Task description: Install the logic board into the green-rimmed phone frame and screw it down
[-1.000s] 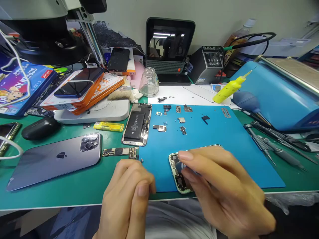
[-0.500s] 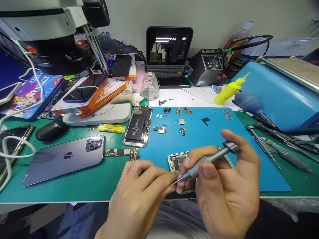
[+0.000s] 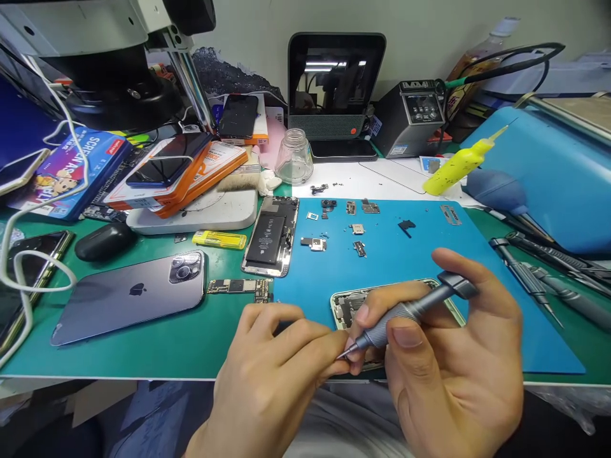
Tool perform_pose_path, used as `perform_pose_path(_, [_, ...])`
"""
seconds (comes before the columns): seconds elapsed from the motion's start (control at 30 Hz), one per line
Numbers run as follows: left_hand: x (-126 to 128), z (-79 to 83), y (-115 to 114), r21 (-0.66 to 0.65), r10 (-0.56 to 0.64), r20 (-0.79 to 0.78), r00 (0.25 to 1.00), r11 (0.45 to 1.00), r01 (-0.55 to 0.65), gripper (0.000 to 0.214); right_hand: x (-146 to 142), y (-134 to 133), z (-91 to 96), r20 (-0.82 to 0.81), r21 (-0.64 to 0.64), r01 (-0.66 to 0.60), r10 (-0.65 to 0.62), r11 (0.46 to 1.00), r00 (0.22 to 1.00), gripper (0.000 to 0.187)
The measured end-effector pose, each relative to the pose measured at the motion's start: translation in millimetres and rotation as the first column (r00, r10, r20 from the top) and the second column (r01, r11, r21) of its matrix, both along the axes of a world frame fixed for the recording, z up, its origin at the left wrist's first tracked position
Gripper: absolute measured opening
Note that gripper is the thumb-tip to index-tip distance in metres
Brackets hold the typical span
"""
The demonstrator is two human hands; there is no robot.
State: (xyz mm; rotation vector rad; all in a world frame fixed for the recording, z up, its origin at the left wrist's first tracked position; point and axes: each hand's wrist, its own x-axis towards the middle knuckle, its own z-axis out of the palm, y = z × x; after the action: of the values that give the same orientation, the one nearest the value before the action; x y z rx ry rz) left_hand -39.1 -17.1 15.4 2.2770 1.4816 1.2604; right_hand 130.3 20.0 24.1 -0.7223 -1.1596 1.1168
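In my right hand (image 3: pixel 458 369) is a slim grey precision screwdriver (image 3: pixel 396 321); thumb and fingers grip its ribbed barrel, and the index finger bends behind its end cap. The shaft slants down to the left. Its tip reaches the fingertips of my left hand (image 3: pixel 277 362), which are pinched together at the tip; whatever they hold is hidden. Behind and below both hands lies an opened phone housing (image 3: pixel 346 308) with a pale frame, largely covered by them, at the front of the blue mat (image 3: pixel 305 289).
Small phone parts, such as a camera module (image 3: pixel 328 205), are spread on the mat. To the left are a phone with a battery (image 3: pixel 267 238), a logic board (image 3: pixel 233 286), a yellow lighter (image 3: pixel 219 239) and a grey phone (image 3: pixel 119 296). More screwdrivers (image 3: pixel 529 273) lie right.
The whole view has shifted, so the bench and hands appear slightly further right. Both hands keep nearly the same pose, with the screwdriver tip still at the left fingertips.
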Motion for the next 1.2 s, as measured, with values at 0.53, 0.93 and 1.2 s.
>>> perform_pose_path(0.53, [5, -16.4, -4, -0.019, 0.025, 0.069, 0.997, 1.0, -0.024, 0.031, -1, 5, 2.8, -0.016, -0.083, -0.018, 0.016, 0.996, 1.0, 0.037])
perform_pose_path(0.93, [5, -17.9, -7, -0.022, 0.035, 0.065, 0.997, 0.999, -0.034, 0.035, 0, 2, 5.7, -0.027, -0.1, -0.038, 0.036, 0.994, 0.999, 0.037])
perform_pose_path(1.2, [4, -16.3, -8, -0.021, 0.03, 0.058, 0.998, 0.999, -0.029, 0.032, 0, 5, 5.8, -0.015, -0.094, -0.031, 0.029, 0.995, 0.999, 0.037])
